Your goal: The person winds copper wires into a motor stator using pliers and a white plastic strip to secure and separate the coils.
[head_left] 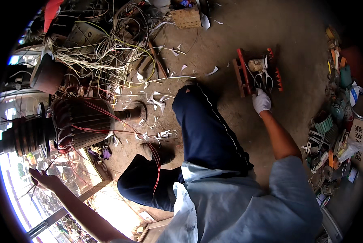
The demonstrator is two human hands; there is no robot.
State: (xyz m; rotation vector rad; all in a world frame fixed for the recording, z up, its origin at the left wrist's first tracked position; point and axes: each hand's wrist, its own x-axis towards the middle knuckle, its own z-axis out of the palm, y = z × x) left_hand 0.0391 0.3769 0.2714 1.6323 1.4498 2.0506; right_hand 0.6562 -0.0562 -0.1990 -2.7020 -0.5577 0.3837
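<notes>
One tool-handling step is seemingly running: your gloved right hand (262,102) is touching the scissors (264,72) at the red toothed frame (244,67), grip unclear; your left hand (44,180) is hovering near the wound armature (88,139), finger closure unreadable. Next move is likely needing firm handle hold.

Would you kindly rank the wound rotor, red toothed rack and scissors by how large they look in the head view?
1. Wound rotor
2. Red toothed rack
3. Scissors
These are apparent sizes; nearness to the camera may affect them.
</notes>
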